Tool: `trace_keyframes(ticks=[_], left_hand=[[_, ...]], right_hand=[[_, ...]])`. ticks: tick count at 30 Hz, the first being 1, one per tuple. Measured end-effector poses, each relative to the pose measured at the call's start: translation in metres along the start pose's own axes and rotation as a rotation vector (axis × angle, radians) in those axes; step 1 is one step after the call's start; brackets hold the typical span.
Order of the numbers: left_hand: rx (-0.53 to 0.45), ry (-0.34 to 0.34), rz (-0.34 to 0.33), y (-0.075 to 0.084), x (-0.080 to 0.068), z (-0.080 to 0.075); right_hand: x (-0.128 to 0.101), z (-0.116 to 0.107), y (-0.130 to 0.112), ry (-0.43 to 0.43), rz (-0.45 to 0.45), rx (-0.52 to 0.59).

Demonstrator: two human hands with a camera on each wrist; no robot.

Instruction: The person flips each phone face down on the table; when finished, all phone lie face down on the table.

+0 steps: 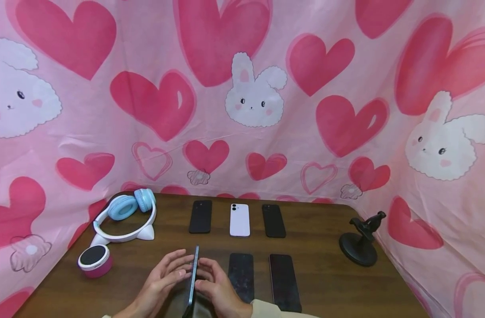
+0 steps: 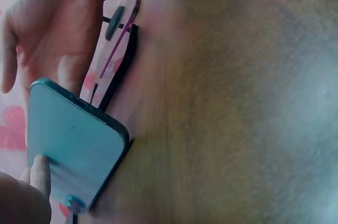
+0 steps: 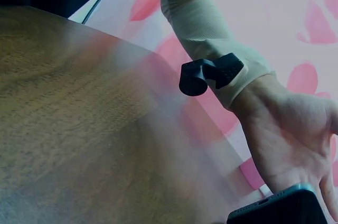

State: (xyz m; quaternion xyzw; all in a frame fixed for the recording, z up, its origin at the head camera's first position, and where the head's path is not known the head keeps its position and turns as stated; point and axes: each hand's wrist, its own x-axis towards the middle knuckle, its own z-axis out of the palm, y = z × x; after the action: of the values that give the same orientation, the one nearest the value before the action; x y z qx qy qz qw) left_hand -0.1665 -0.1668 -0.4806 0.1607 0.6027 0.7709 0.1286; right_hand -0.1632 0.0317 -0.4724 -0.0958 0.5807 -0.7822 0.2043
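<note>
Between my two hands is a light bluish smartphone (image 1: pixel 193 276), upright and edge-on in the head view. My left hand (image 1: pixel 163 280) holds it from the left, with fingertips at its back. From the right, my right hand (image 1: pixel 222 287) holds it with thumb and fingers. In the left wrist view, the back of the smartphone (image 2: pixel 79 134) shows, a fingertip of the left hand (image 2: pixel 21 197) touching it and the palm of the right hand (image 2: pixel 60 34) beyond. The right wrist view catches only one dark end of the smartphone (image 3: pixel 280 211), by the left palm.
Right of my hands lie two dark smartphones (image 1: pixel 241 276) (image 1: pixel 285 282). Behind them are a black smartphone (image 1: pixel 200 216), a white one (image 1: pixel 240 221) and another black one (image 1: pixel 274 221). White-and-blue headphones (image 1: pixel 123 236) and a pink round speaker (image 1: pixel 95 261) sit left; a black stand (image 1: pixel 358 249) stands right.
</note>
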Motion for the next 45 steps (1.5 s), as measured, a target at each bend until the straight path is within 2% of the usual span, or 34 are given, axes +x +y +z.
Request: trace_keyframes(ticks=[2,5,7,12,16,22,31,38,45], left_hand=[[0.006,-0.024,0.012,-0.002,-0.002,0.000],[0.043,0.019,-0.041,-0.003,-0.002,0.003],[0.103,0.098,-0.104,-0.002,0.000,0.006],[0.323,0.317,-0.260,0.001,0.004,0.013],[0.456,0.393,-0.332,0.002,0.007,0.013],[0.516,0.425,-0.343,0.001,0.003,0.008],[0.460,0.423,-0.290,-0.002,-0.003,0.009],[0.393,0.392,-0.319,-0.003,0.006,0.003],[0.419,0.382,-0.322,0.000,0.010,-0.004]], right_hand=[[0.001,-0.001,0.001,0.010,0.028,0.014],[0.003,-0.002,0.003,0.036,0.064,0.026],[0.005,-0.003,0.003,0.053,0.074,0.029],[0.007,-0.005,0.003,0.080,0.081,0.023],[0.009,-0.005,0.005,0.096,0.060,0.027],[0.011,-0.006,0.009,0.126,0.034,-0.012],[0.011,-0.007,0.011,0.099,0.051,-0.173],[0.017,-0.007,0.011,0.146,0.053,-0.274],[0.021,-0.009,0.008,0.149,0.105,-0.341]])
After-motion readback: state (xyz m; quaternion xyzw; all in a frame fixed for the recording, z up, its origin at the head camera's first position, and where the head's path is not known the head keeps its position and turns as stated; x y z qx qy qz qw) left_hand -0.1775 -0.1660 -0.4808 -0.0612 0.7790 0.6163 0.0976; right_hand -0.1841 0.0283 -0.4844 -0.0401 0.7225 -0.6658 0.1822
